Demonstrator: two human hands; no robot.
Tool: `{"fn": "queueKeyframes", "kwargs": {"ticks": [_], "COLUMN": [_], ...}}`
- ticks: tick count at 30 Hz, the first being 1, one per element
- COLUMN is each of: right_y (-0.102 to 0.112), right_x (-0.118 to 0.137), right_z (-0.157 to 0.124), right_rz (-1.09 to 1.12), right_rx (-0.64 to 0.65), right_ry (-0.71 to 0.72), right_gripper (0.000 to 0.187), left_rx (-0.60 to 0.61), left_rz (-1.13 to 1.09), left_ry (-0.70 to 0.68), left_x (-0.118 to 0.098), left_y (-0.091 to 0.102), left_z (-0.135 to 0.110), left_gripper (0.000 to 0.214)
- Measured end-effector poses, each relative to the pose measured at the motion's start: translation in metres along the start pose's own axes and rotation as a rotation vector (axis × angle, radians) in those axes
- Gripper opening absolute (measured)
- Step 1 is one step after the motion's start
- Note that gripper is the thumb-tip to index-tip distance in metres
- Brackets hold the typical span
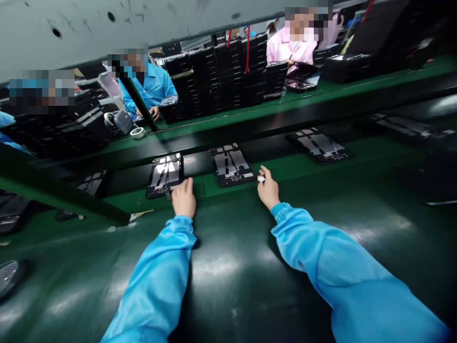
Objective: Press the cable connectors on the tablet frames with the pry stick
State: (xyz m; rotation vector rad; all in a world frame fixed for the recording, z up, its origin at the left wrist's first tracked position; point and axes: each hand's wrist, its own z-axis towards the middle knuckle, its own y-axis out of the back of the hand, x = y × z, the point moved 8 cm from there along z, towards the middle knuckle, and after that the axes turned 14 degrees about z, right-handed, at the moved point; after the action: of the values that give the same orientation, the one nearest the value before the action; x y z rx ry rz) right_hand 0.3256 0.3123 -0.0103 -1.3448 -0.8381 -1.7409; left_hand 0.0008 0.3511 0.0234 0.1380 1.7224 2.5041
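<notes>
My left hand (184,199) is beside the lower right corner of an opened tablet (164,172) with silvery inner plates. Its thumb and fingers look apart, and whether it touches the tablet edge is unclear. Between my hands lies a second opened tablet (232,164), its inner side up. Just right of that tablet, my right hand (268,189) pinches a small white piece (261,179) whose kind I cannot make out.
Another opened tablet (319,145) lies farther right in the same row. A green slanting post (71,190) stands at left. Beyond a green ledge (214,119) are black stacked trays (221,76), a tape roll (137,132) and co-workers. A grey beam (143,28) crosses above.
</notes>
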Motion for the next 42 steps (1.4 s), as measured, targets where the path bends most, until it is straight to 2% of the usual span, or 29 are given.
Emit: {"fn": "queueKeyframes", "kwargs": {"ticks": [3,5,7,10,12,14,15,16,18,21,24,28,31,34,38,42], "right_y": [-0.020,-0.025,-0.020,-0.004,0.012,0.034,0.045,0.052,0.070,0.096,0.102,0.093,0.076,0.045,0.011,-0.004], "right_x": [0.001,0.003,0.006,0.010,0.013,0.018,0.021,0.027,0.038,0.049,0.059,0.083,0.104,0.115,0.114,0.111], "right_z": [0.013,0.017,0.014,-0.010,-0.041,-0.081,-0.103,-0.126,-0.167,-0.197,-0.204,-0.206,-0.212,-0.225,-0.236,-0.234], "right_rz": [-0.001,0.016,0.046,0.113,0.157,0.176,0.181,0.165,0.008,-0.234,-0.300,-0.326,-0.273,-0.158,-0.082,-0.029], "right_rx": [0.030,0.027,0.010,0.053,0.152,0.271,0.352,0.495,0.688,0.707,0.661,0.611,0.617,0.754,0.893,0.872], "right_ry": [0.005,0.002,-0.009,-0.048,-0.089,-0.146,-0.181,-0.204,-0.203,-0.183,-0.152,-0.025,0.076,0.144,0.151,0.100], "right_gripper": [0.036,0.035,0.040,0.055,0.062,0.066,0.071,0.078,0.087,0.068,0.057,0.051,0.042,0.034,0.037,0.034], "left_rx": [0.063,0.084,0.083,0.084,0.121,0.190,0.230,0.272,0.325,0.342,0.291,0.117,0.013,-0.056,0.022,0.123], "left_rz": [-0.132,-0.224,-0.320,-0.461,-0.543,-0.605,-0.624,-0.634,-0.586,-0.445,-0.353,-0.231,-0.265,-0.354,-0.585,-0.769], "left_ry": [-0.094,-0.116,-0.105,-0.058,-0.052,-0.086,-0.117,-0.161,-0.288,-0.321,-0.340,-0.418,-0.516,-0.554,-0.452,-0.316], "left_x": [-0.060,-0.083,-0.089,-0.077,-0.066,-0.060,-0.059,-0.061,-0.068,-0.072,-0.073,-0.080,-0.098,-0.110,-0.102,-0.091], "left_y": [-0.014,-0.017,-0.015,-0.005,0.003,0.016,0.024,0.034,0.056,0.080,0.095,0.116,0.132,0.139,0.130,0.119], "left_z": [-0.002,-0.002,-0.006,-0.028,-0.059,-0.103,-0.128,-0.154,-0.202,-0.245,-0.250,-0.238,-0.239,-0.242,-0.234,-0.229], "left_gripper": [0.066,0.065,0.061,0.054,0.050,0.054,0.060,0.068,0.079,0.071,0.064,0.058,0.039,0.010,0.010,0.010]}}
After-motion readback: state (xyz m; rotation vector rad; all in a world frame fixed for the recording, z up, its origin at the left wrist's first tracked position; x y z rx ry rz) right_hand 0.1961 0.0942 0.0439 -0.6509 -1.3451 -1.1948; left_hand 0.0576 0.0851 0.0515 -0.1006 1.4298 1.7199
